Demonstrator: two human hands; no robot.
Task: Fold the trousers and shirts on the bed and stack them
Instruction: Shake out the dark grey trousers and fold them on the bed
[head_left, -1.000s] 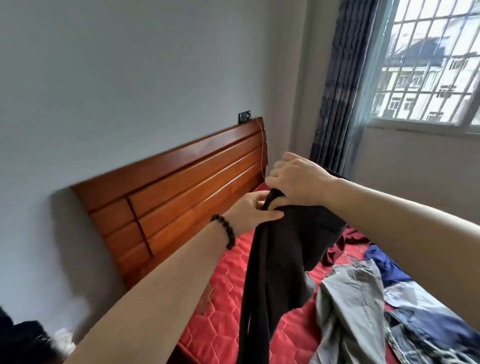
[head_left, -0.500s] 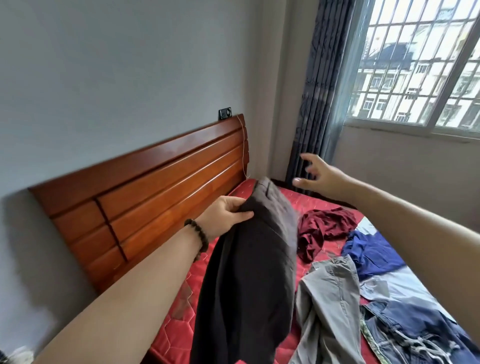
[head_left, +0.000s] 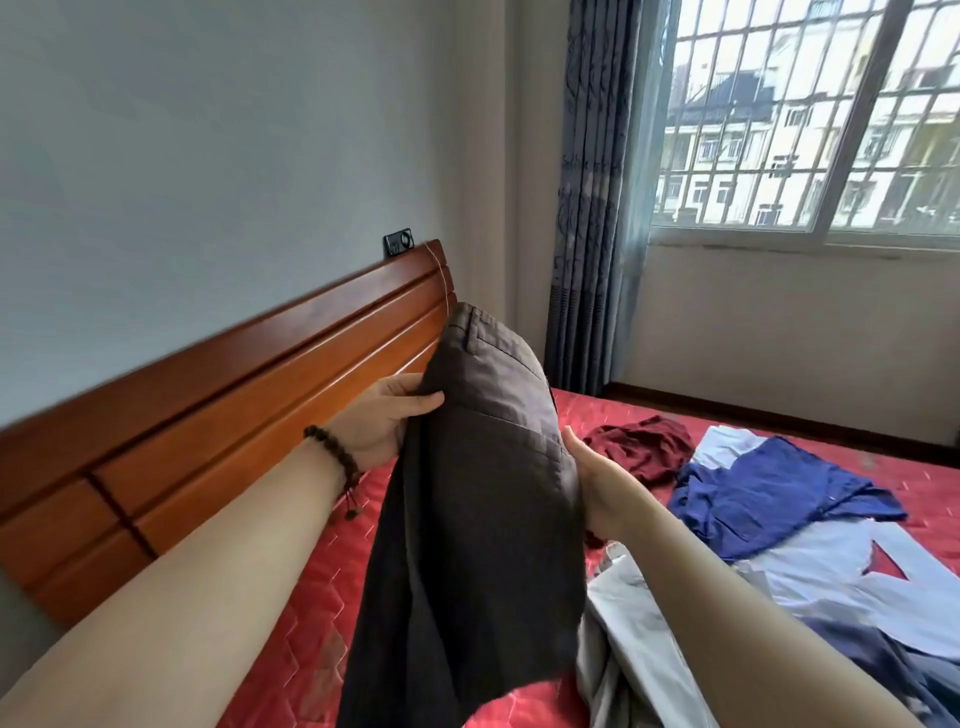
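Fingers (head_left: 423, 402) of left hand (head_left: 382, 423) curled onto the left edge of the dark brown trousers (head_left: 483, 519), thumb over the cloth, palm up, forearm reaching forward from lower left, bead bracelet (head_left: 337, 460) on the wrist. Trousers held up above the red quilted bed (head_left: 291, 670), waistband uppermost near the wooden headboard (head_left: 208, 415), legs hanging to the lower edge of view. Right hand (head_left: 597, 488) pressed against the right side of the trousers, thumb visible along the edge, other fingers hidden behind the cloth, so cannot tell whether clamped or flat. Half a second ago: right hand out in the air toward the curtain (head_left: 592, 208), fingers spread, clear of the trousers; now back against them. Left grip unchanged. Further right, lying on the bed: maroon garment (head_left: 644, 449), blue shirt (head_left: 769, 493), pale blue garment (head_left: 841, 587), grey trousers (head_left: 634, 649) just beside the hanging legs.
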